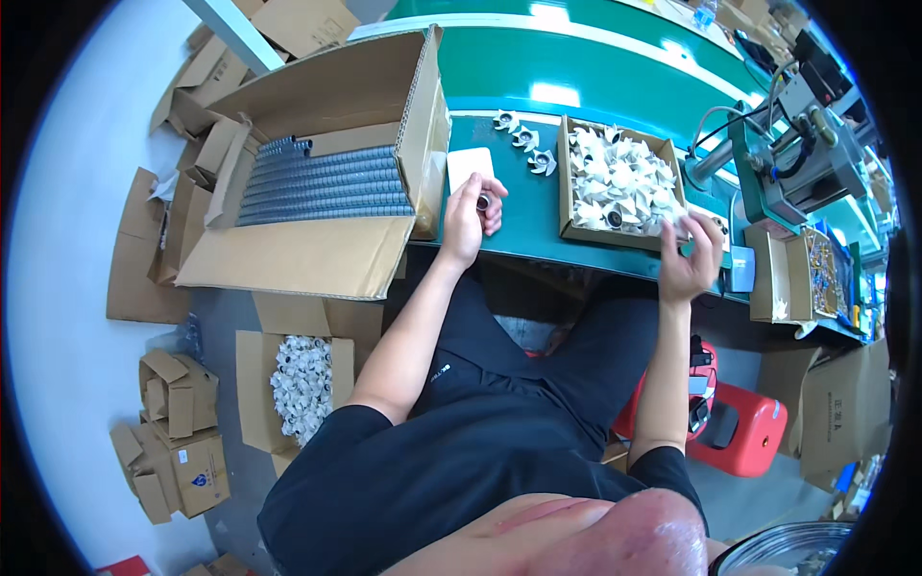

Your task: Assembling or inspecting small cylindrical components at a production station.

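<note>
My left hand (468, 223) is closed around a small dark round part with a hollow end (483, 203), just over the near edge of the green table. Beside its fingertips lies a white card-like piece (469, 165). At the right front corner of a shallow cardboard tray (565, 206), my right hand (693, 264) has thumb and fingers apart. White fan impellers (624, 178) fill that tray, some showing dark hubs. Nothing can be made out between the right fingers. Left of the tray, three impellers with dark hubs (525, 140) stand in a row on the table.
A large open carton (298, 259) at left holds rows of dark ring-shaped parts (327, 182). Below it, a floor carton (254, 384) contains more white impellers. A bench press machine (802, 158) stands at right, beside a box of brass-coloured parts (821, 264). A red stool-like object (740, 432) sits below.
</note>
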{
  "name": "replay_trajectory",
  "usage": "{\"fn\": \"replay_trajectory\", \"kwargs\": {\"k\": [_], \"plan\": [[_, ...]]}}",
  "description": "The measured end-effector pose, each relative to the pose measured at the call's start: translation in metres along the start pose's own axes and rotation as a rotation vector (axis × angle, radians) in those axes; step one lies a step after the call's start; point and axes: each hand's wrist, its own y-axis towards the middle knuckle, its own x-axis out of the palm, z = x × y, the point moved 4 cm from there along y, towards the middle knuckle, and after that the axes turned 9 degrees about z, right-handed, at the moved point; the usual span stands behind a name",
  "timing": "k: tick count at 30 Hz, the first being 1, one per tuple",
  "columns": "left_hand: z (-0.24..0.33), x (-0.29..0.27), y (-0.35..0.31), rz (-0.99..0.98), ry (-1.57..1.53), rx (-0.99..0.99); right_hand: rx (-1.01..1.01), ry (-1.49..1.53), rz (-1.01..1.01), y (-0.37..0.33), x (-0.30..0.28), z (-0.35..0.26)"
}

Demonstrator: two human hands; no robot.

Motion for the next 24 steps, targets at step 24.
{"fn": "replay_trajectory", "kwargs": {"k": [24], "plan": [[0.001, 0.022, -0.014, -0.262, 0.218, 0.050, -0.127, -0.057, -0.583, -0.041, 0.113, -0.130]]}}
